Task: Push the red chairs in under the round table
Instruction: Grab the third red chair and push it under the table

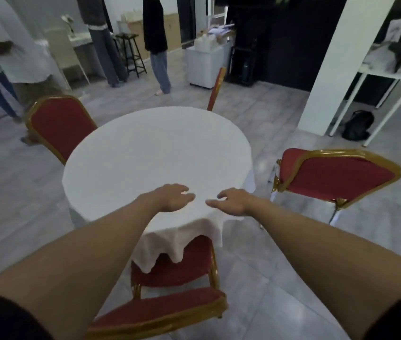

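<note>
A round table (pixel 145 153) with a white cloth fills the middle of the head view. My left hand (pixel 173 197) and my right hand (pixel 231 201) hover over its near edge, palms down, fingers spread, holding nothing. Right below me a red chair with a gold frame (pixel 172 273) has its seat partly under the hanging cloth. A second red chair (pixel 59 123) stands at the table's left, close to the rim. A third red chair (pixel 337 175) stands to the right, apart from the table. Behind the table a fourth chair's back (pixel 216 88) shows edge-on.
Several people stand at the back left, one near a black stool (pixel 130 52). A white cabinet (pixel 204 62) is behind the table. A white pillar (pixel 341 65), a white shelf frame (pixel 391 77) and a black bag (pixel 357 125) are at the right. The floor is grey tile.
</note>
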A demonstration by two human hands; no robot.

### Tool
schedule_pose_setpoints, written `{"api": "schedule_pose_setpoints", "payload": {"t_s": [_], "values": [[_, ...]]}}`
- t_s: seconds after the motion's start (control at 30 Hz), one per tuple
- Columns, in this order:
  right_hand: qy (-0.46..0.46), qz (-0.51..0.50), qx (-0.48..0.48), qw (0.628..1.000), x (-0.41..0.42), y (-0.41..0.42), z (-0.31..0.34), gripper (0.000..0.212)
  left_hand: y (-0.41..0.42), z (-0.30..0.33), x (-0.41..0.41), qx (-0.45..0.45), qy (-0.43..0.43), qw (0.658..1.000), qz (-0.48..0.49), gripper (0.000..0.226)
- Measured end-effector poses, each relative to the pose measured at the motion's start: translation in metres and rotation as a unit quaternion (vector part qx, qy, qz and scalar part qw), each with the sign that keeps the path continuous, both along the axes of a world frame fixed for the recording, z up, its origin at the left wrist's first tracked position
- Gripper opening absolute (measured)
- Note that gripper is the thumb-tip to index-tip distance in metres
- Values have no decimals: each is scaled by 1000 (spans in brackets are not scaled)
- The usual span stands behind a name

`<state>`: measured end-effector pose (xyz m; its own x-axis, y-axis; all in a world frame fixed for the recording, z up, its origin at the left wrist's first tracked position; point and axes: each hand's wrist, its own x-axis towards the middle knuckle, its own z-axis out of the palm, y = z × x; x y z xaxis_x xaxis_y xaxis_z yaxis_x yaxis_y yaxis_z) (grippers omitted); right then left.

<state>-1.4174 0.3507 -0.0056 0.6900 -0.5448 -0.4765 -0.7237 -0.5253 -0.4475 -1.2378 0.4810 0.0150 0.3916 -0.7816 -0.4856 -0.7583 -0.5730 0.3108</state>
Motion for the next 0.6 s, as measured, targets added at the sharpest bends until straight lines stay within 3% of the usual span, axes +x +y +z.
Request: {"api": "schedule_pose_setpoints", "payload": {"t_s": [0.13, 0.47, 0.6], "values": [[-24, -34, -51, 998, -32, -75, 36, 91, -85, 26, -38, -66, -41, 997, 0, 74], [-22, -105, -104, 989, -187, -246, 72, 125, -276, 60, -197, -140, -38, 988, -61, 74], [-36, -139, -121, 982, -250, -304, 66, 111, -339, 51, -249, -135, -9, 987, -86, 78]]}}
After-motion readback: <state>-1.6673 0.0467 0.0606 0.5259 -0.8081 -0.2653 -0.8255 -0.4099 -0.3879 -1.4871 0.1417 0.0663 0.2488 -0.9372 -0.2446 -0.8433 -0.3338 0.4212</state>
